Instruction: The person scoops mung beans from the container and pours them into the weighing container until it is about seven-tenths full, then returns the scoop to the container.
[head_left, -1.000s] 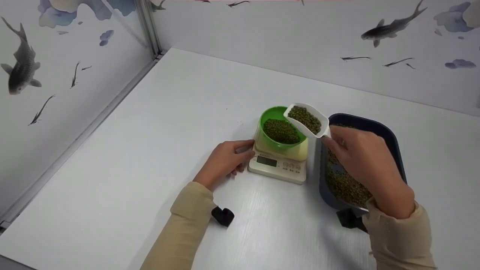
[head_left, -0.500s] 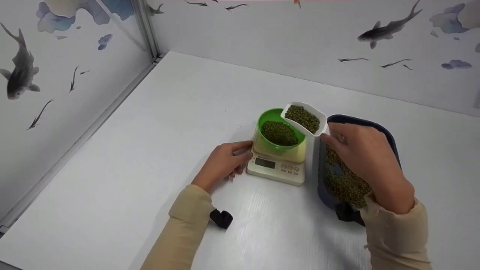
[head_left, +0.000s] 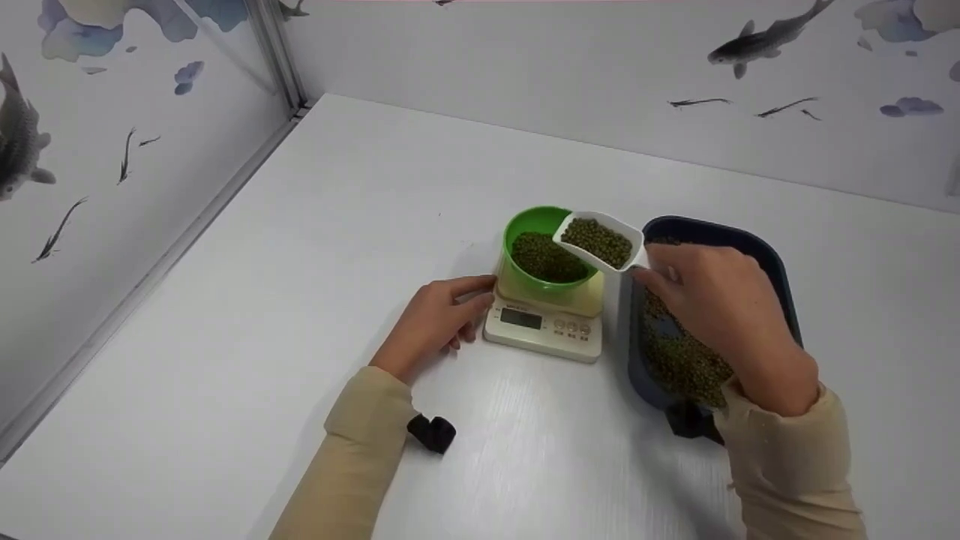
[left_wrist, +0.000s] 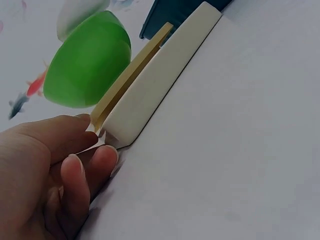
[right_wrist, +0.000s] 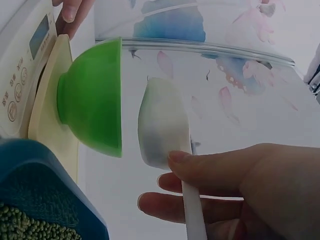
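My right hand (head_left: 716,304) holds the handle of a white scoop (right_wrist: 162,125) heaped with small green beans (head_left: 596,241), likely mung beans. In the right wrist view, thumb and fingers pinch that handle. The scoop hangs, nearly level, over the right rim of a green bowl (left_wrist: 90,62), which contains more beans (head_left: 544,256). Under the bowl is a cream kitchen scale (head_left: 541,343) with a yellowish platform; its display is too dark to read. Beside the scale's left edge, my left hand (head_left: 431,322) touches it with the fingertips, fingers loosely bent.
Right of the scale stands a dark blue tub (head_left: 769,262) with beans spread over its bottom, partly hidden by my right arm. All stand on a white table (head_left: 360,225). Walls printed with fish close off the left and back. Black devices (head_left: 433,433) are strapped at both wrists.
The head view has shifted slightly. The scoop has moved a little further left over the bowl, staying full and nearly level. My left hand keeps its place at the scale.
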